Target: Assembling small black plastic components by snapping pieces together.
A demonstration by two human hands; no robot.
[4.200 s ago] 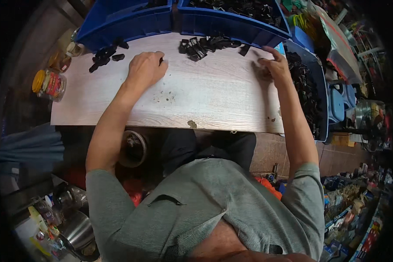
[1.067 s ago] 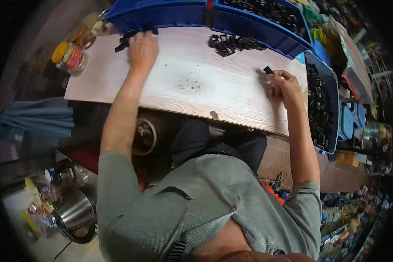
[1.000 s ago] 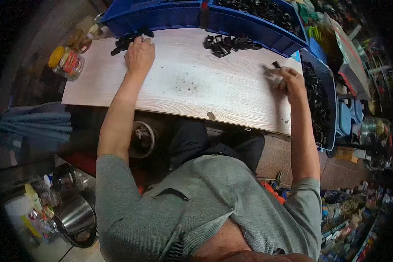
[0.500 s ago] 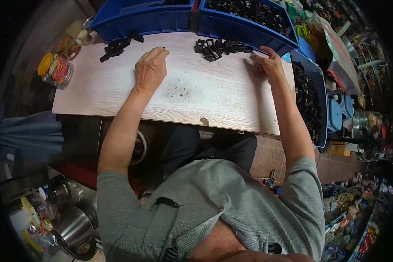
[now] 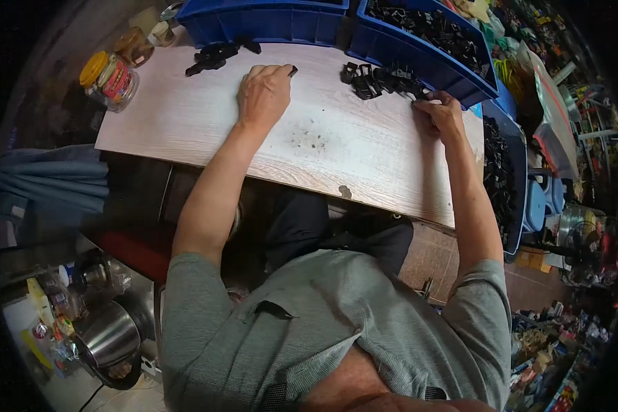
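My left hand (image 5: 264,95) is closed over the far middle of the table, knuckles up. The tip of a small black plastic part (image 5: 293,71) sticks out past its fingers; the rest is hidden. My right hand (image 5: 446,117) is at the right end of a loose pile of black plastic clips (image 5: 372,81), thumb and forefinger reaching toward the last pieces. Its fingers look slightly apart, and I see nothing held in them. Another small heap of dark, longer black parts (image 5: 216,58) lies left of my left hand.
Two blue bins (image 5: 268,24) stand along the far edge; the right blue bin (image 5: 419,42) holds many black clips. Another bin of black parts (image 5: 501,178) is beside the table's right end. A yellow-lidded jar (image 5: 113,82) stands at the left. Dark crumbs (image 5: 309,134) dot the whitish tabletop (image 5: 206,130).
The whole view has shifted, with the table now further right in it. My right hand has moved slightly closer to the clip pile. My left hand stays closed on its black part.
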